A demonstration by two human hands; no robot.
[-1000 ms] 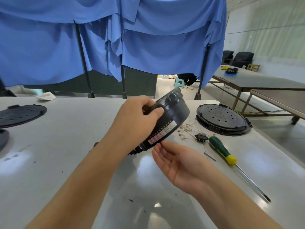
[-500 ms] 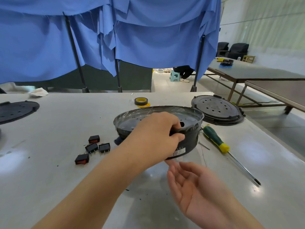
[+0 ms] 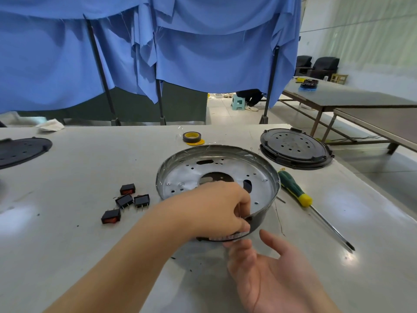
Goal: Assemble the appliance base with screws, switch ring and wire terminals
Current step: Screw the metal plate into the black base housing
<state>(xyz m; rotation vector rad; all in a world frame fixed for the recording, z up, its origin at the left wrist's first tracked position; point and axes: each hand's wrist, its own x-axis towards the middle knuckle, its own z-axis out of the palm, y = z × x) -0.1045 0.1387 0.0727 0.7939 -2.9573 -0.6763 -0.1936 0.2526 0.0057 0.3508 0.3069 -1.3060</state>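
The round black appliance base (image 3: 228, 154) lies open side up on the grey table (image 3: 67, 245), showing its silver perforated inner plate. My left hand (image 3: 216, 208) grips the base's near rim, fingers curled over the edge beside the label. Just below the rim, my right hand (image 3: 268, 267) is held palm up with relaxed fingers, its fingertips close to the base's underside. Several black rocker switches (image 3: 126, 203) with red faces lie left of the base. A green and yellow screwdriver (image 3: 300, 195) lies to its right.
A roll of dark tape (image 3: 191, 137) on a yellow one sits behind the base. Black perforated covers (image 3: 294, 149) are stacked at the right, another cover (image 3: 22, 150) at the far left. Blue cloth hangs behind the table. Thin wires show by the base's right side.
The base has been turned from tilted on edge to flat, open side up, on the table. My left hand kept hold of its rim; my right hand stayed open beneath.
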